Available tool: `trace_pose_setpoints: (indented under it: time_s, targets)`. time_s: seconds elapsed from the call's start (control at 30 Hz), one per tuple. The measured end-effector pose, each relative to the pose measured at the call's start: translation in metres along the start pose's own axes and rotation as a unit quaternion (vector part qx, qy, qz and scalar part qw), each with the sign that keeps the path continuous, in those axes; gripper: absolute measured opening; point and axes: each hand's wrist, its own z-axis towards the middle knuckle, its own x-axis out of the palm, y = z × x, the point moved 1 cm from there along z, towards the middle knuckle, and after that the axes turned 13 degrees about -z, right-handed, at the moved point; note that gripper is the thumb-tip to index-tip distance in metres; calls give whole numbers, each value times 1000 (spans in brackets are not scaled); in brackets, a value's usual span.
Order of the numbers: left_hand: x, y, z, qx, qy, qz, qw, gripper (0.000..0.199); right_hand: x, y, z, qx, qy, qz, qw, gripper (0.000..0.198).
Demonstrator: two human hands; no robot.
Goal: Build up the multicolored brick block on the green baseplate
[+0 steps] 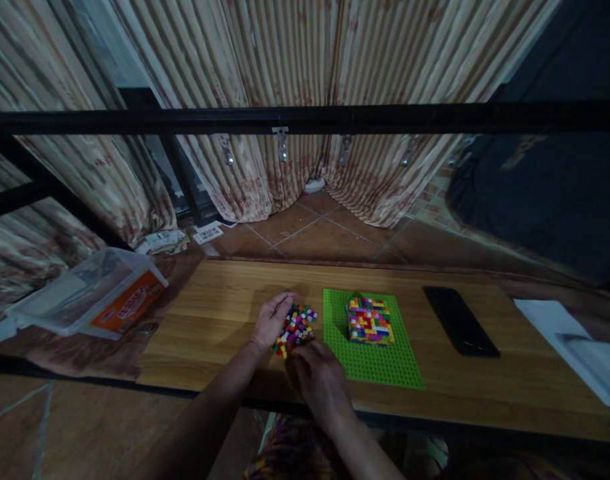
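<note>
A heap of small multicoloured toy bricks (299, 325) lies on the wooden table between my two hands. My left hand (273, 319) rests along the heap's left side, its fingers stretched out and curving round the far edge. From the near side, my right hand (325, 380) reaches to the heap with its fingers bent and drawn together; anything between the fingertips is hidden. Just to the right, a block built of many coloured bricks (369, 321) stands on a green studded baseplate (405, 367). Neither hand touches the block.
A black phone-like slab (459, 320) lies on the wooden table (225, 287) right of the baseplate, with white paper (549, 327) farther right. At the left is a clear plastic box (109, 287) with an orange label. A black metal bar (305, 120) runs across beyond the table, before striped curtains.
</note>
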Motion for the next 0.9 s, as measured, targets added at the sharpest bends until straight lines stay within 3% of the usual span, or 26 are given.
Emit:
trace_pose_setpoints:
  time_s: [0.23, 0.43, 0.57, 0.67, 0.9]
  targets:
    - [0, -2, 0, 4, 3, 7, 1000, 34, 20, 0, 4, 12, 6, -124, 992, 13]
    - [0, -3, -1, 5, -4, 12, 1000, 34, 24, 1, 6, -6, 1, -165, 986, 12]
    - [0, -3, -1, 1, -7, 8, 1000, 34, 12, 2, 3, 5, -4, -93, 996, 16]
    - [0, -3, -1, 1, -5, 12, 1000, 34, -6, -5, 0, 51, -10, 2, 999, 14]
    - [0, -2, -1, -15, -5, 6, 1000, 37, -54, -53, 5, 141, -104, 121, 977, 12]
